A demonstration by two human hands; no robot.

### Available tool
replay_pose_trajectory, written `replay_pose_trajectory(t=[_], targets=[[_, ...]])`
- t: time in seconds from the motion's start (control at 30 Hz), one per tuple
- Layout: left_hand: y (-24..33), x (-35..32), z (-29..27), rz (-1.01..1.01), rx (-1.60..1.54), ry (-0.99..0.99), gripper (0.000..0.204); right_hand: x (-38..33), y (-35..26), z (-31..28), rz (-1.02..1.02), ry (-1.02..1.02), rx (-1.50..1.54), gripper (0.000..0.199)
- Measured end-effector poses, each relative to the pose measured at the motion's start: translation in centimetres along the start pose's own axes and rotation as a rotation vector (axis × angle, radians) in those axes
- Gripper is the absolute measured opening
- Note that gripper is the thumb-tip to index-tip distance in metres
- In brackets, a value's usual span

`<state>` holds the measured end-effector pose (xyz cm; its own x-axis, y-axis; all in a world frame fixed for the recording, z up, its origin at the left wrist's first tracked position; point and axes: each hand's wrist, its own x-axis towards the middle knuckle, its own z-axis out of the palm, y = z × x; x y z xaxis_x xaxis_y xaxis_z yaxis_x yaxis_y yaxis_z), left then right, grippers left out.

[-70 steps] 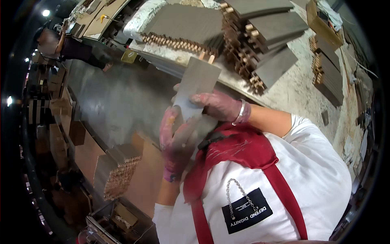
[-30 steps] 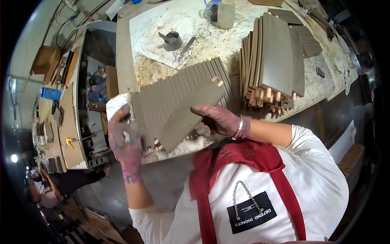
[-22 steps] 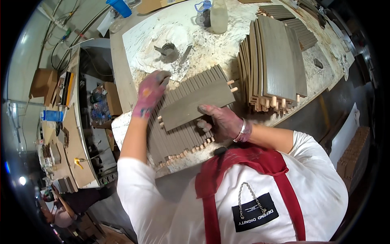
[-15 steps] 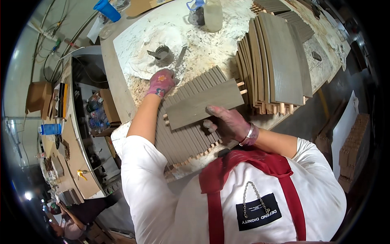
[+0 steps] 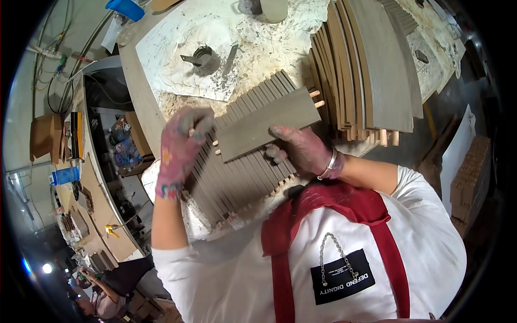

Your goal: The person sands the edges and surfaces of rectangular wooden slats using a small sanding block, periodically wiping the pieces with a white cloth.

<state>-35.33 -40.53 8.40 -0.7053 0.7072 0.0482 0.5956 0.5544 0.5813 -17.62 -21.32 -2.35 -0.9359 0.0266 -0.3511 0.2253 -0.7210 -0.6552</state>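
Note:
My right hand, in a stained pink glove, grips a grey-brown wooden slat by its near edge, thumb on top. Pale dowel pegs stick out of both its ends. Beneath it lies a row of similar slats standing on edge, with pegs along their near ends. Left of the held slat, apart from it, my left hand is raised in a flowered pink glove. Its fingers are curled together; what they hold, if anything, is too small to make out.
Beyond the row stand an open tin and a flat scraper blade on stained white sheeting. A tall stack of pegged panels rises at the right. Far left, a person works near another bench.
My left hand has come back from beyond the row, near the tin, to beside the slat's left end. My right hand keeps its hold on the slat; the view has shifted slightly.

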Motion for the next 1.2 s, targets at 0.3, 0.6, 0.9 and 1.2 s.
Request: replay_pose_trajectory(t=[0.3,0.6,0.9,1.2], targets=[[0.1,-4.8,2.6,0.312,0.121,0.038,0.022,-0.2,0.4,0.0,0.011,0.035,-0.069,0.056],[0.9,-4.2,3.3,0.172,-0.052,0.009,0.016,-0.4,-0.2,0.5,0.057,0.041,-0.08,0.058],[2.5,-3.8,2.9,0.301,0.283,-0.007,0.023,0.1,0.9,-0.7,0.064,0.039,-0.103,0.049],[1.1,-3.6,2.2,0.201,0.229,-0.044,0.022,-0.2,0.3,0.0,0.052,0.053,-0.218,0.052]])
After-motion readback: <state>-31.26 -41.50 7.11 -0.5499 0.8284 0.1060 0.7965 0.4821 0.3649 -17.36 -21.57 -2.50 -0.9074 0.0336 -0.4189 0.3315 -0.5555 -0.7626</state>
